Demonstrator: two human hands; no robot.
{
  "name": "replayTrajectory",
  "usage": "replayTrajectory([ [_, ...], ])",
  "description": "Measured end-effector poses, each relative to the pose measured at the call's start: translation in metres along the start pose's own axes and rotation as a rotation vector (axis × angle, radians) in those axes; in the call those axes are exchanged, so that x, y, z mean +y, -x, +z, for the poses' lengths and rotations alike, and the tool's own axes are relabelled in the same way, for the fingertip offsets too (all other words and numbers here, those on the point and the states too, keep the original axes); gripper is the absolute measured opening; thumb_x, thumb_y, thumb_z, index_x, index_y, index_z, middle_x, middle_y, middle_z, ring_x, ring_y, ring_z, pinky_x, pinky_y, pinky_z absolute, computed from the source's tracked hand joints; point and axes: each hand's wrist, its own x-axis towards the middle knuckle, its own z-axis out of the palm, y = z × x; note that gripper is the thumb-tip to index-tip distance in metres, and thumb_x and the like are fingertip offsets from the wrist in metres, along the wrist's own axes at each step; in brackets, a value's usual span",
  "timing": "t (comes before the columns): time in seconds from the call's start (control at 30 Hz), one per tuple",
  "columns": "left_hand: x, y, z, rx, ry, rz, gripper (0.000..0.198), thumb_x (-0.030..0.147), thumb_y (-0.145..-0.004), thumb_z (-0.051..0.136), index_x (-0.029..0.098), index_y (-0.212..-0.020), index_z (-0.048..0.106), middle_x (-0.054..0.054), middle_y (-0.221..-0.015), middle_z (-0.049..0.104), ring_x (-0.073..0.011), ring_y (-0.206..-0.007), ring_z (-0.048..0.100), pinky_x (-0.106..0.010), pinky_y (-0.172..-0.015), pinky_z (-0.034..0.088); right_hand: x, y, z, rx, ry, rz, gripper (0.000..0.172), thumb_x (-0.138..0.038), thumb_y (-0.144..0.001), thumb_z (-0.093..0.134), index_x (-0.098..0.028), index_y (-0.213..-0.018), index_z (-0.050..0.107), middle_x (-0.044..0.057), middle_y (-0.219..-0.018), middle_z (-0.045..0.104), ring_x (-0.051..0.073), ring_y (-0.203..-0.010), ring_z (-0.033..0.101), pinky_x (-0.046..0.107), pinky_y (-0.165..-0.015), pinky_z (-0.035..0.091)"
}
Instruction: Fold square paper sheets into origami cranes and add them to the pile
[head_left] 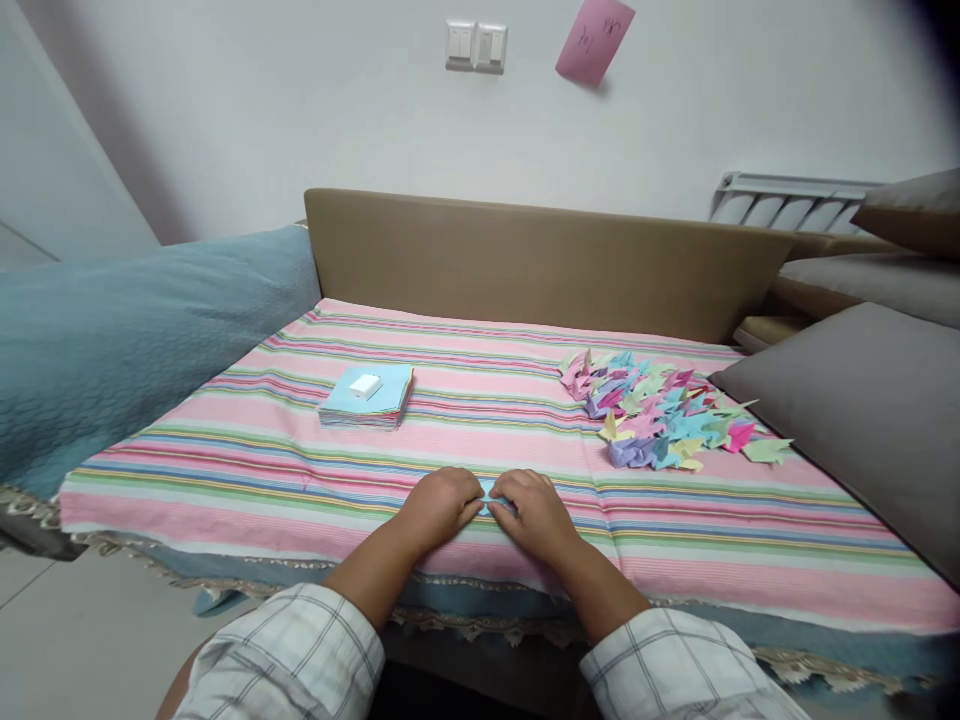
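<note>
Between my two hands, low over the striped cloth [480, 400], is a small piece of light blue paper [486, 490], mostly covered by my fingers. My left hand [444, 505] is closed on its left side, thumb and fingers pinched together. From the right, my right hand [534, 508] pinches the same paper in a like way. What fold or shape the paper has cannot be made out. Further off to the left lies a stack of coloured square paper [367, 395], light blue on top, bearing a small white box-like object [365, 386].
Many folded paper cranes [660, 405] in mixed colours lie heaped at the right. Grey cushions [855, 430] border that side. A blue-covered armrest [165, 330] stands left, a brown backrest [525, 260] behind. On the wall are light switches [475, 46] and a pink note [595, 40].
</note>
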Motion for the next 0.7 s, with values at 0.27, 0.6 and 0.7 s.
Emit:
replayTrajectory([
  [0.27,-0.0021,-0.0027,0.0013,-0.005,-0.113,-0.005,0.020,0.021,-0.088,0.047,0.017,-0.074,0.061,-0.003,-0.074,0.060,-0.0148,-0.070,0.055,-0.024,-0.063,0.038,0.0057,-0.0017,0.0094,0.015,0.023,-0.076,0.008,-0.018,-0.085,0.054,-0.020,-0.082,0.061,0.004,-0.086,0.066,0.018,-0.084,0.056,0.030,-0.078,0.038],
  [0.6,-0.0005,0.0036,-0.0029,-0.006,-0.063,0.078,0.021,0.017,-0.086,0.046,0.019,-0.075,0.064,-0.003,-0.089,0.063,-0.0138,-0.075,0.056,-0.023,-0.064,0.038,0.0063,-0.0010,0.0051,-0.025,-0.010,-0.165,0.015,-0.013,-0.087,0.049,-0.021,-0.084,0.062,0.003,-0.085,0.066,0.017,-0.083,0.056,0.029,-0.076,0.042],
  [0.7,-0.0018,0.0058,-0.0003,0.025,-0.021,0.102,0.022,0.018,-0.088,0.043,0.020,-0.082,0.064,-0.003,-0.083,0.063,-0.0136,-0.076,0.056,-0.023,-0.067,0.040,0.0072,-0.0007,0.0060,-0.016,-0.007,-0.167,0.016,-0.013,-0.087,0.049,-0.021,-0.085,0.062,0.003,-0.085,0.066,0.017,-0.083,0.056,0.029,-0.077,0.043],
])
